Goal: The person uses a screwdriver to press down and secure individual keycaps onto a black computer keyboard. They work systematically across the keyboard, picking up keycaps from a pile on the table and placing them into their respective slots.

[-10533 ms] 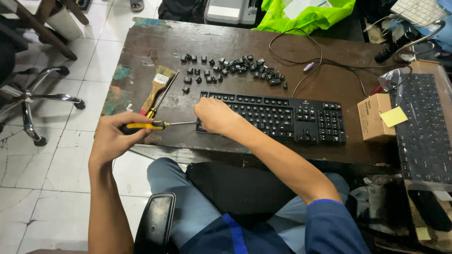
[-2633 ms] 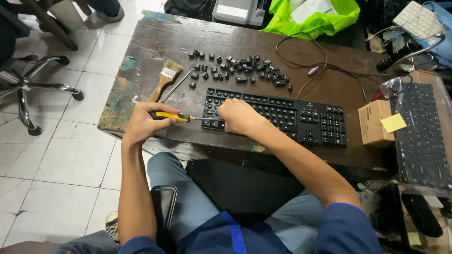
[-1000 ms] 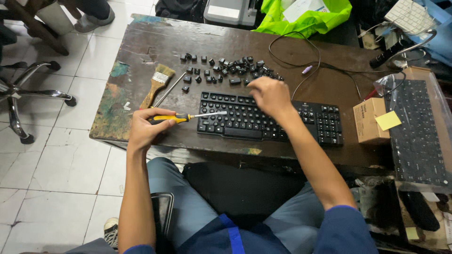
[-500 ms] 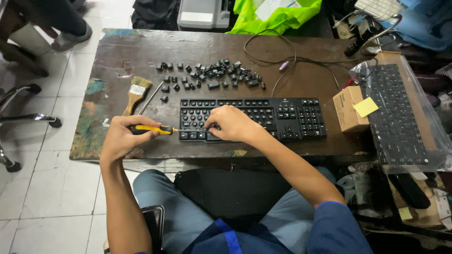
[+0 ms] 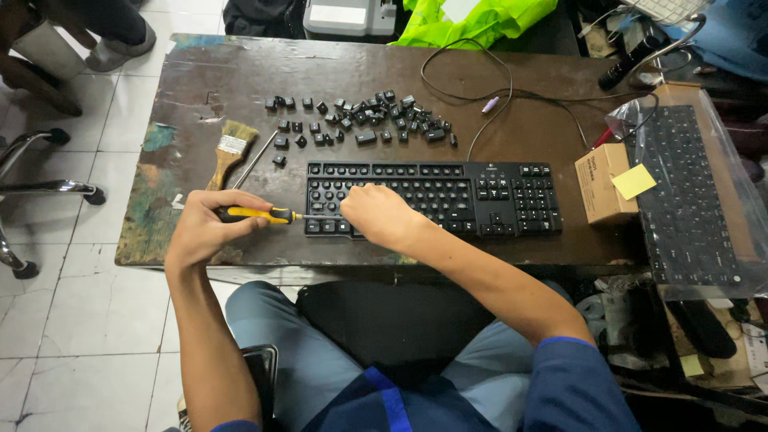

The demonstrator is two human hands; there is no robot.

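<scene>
head view | left hand (image 5: pixel 210 230) closed round yellow-handled screwdriver (image 5: pixel 258 214), tip at black keyboard (image 5: pixel 432 198) left end | right hand (image 5: pixel 378 216) curled on keys, grip unclear | loose keycaps (image 5: pixel 364 122) heaped behind on worktop (image 5: pixel 520 128); most keys still seated

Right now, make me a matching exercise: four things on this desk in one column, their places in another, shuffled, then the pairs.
Things:
1. screwdriver
2. loose keycaps
3. paintbrush
4. cardboard box

Places:
A. right of the black keyboard
B. in the left hand
C. scattered beyond the keyboard
D. lying near the desk's left edge

Pairs: 1-B, 2-C, 3-D, 4-A
</scene>
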